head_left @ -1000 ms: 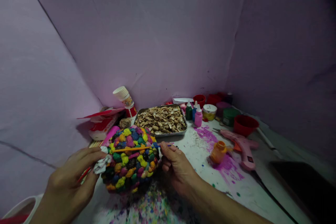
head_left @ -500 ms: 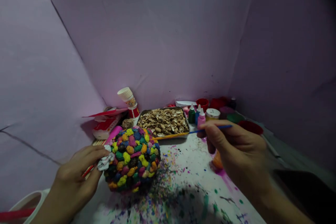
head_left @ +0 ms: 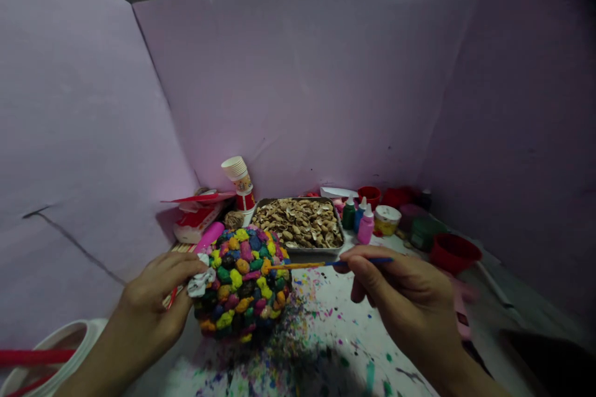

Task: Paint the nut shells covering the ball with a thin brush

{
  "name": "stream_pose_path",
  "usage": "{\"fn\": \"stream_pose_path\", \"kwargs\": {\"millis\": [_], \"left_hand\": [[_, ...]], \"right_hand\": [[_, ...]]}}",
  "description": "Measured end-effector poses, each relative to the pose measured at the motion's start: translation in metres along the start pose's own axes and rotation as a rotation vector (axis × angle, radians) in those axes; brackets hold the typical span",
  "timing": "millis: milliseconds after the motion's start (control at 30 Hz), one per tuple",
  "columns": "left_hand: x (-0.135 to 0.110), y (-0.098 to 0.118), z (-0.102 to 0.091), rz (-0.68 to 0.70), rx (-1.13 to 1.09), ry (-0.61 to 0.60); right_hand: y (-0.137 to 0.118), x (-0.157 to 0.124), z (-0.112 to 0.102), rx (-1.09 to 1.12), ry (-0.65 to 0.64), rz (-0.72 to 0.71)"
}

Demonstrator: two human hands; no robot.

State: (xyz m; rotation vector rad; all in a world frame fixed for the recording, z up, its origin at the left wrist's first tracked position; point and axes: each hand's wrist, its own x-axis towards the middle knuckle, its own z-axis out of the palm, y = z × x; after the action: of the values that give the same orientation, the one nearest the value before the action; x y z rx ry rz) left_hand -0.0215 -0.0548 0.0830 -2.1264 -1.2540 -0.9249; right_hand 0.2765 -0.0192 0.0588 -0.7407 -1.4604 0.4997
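A round object (head_left: 243, 288) covered in many-coloured painted shells stands on the paint-spattered table. My left hand (head_left: 153, 304) pinches a crumpled white tissue (head_left: 200, 279) against its left side. Between the thumb and fingers of my right hand (head_left: 405, 298) is a thin paintbrush (head_left: 307, 265), blue toward the held end and orange-yellow toward the tip. The brush lies nearly level, and its tip meets an orange shell on the right part of the round object. The underside of that object is hidden.
Behind stands a metal tray (head_left: 343, 242) of peanut shells. Right of it are paint bottles (head_left: 365, 226), a lidded tub (head_left: 387, 220) and a red bowl (head_left: 455, 253). Stacked paper cups (head_left: 243, 183) stand back left; a white bucket (head_left: 88, 338) is front left. Purple panels (head_left: 302, 74) enclose the table.
My right hand has brought the brush lower and leftward on the round object, from its upper right edge to an orange shell. My left hand keeps its hold. The whole view has shifted slightly.
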Motion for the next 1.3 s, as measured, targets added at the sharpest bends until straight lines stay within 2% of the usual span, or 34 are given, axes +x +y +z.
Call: {"fn": "stream_pose_path", "kwargs": {"millis": [200,433,633,767,967,1133,1300], "left_hand": [[-0.005,-0.001,0.001,-0.009,-0.031,-0.017],[-0.01,-0.001,0.003,-0.054,-0.038,-0.055],[-0.005,0.003,0.002,-0.099,-0.072,-0.07],[-0.005,0.004,0.001,-0.057,-0.034,-0.035],[-0.006,0.001,0.0,0.004,-0.027,0.002],[0.002,0.002,-0.001,0.068,0.038,0.027],[0.006,0.003,-0.002,0.092,0.054,0.068]], "right_hand": [[-0.003,-0.002,0.0,-0.039,-0.074,-0.013],[-0.005,-0.004,0.004,-0.071,0.01,-0.056],[-0.01,-0.007,0.005,-0.059,-0.007,-0.095],[-0.016,-0.009,0.005,-0.075,-0.006,-0.061],[-0.016,-0.005,0.003,-0.097,-0.015,-0.169],[-0.021,-0.001,0.001,-0.086,-0.055,-0.156],[-0.02,0.0,0.002,-0.061,-0.026,-0.167]]}}
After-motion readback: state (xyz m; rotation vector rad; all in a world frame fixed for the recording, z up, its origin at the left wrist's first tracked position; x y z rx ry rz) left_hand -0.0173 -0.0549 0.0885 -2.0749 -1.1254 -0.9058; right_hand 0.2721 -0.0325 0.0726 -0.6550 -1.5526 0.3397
